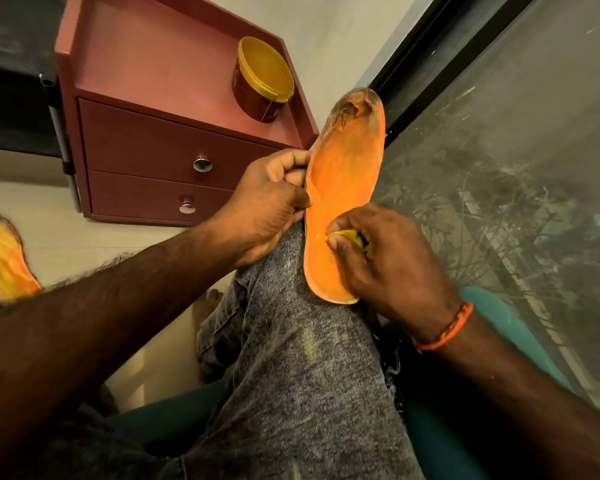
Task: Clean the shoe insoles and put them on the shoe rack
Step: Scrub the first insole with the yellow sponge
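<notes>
A worn orange foam insole (343,202) is propped on a grey denim knee (291,306), its edge pinched by the left hand (267,202); a small yellow cloth (352,234), mostly hidden, is gripped in the right hand's (392,258) closed fingers; the tub's (262,79) label cannot be read

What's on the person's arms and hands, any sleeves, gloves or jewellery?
Both forearms are bare to the frame edge, with no sleeves showing. No gloves on the left hand or the right hand. The right wrist carries a thin orange braided wristband. No watch or rings are visible.
</notes>
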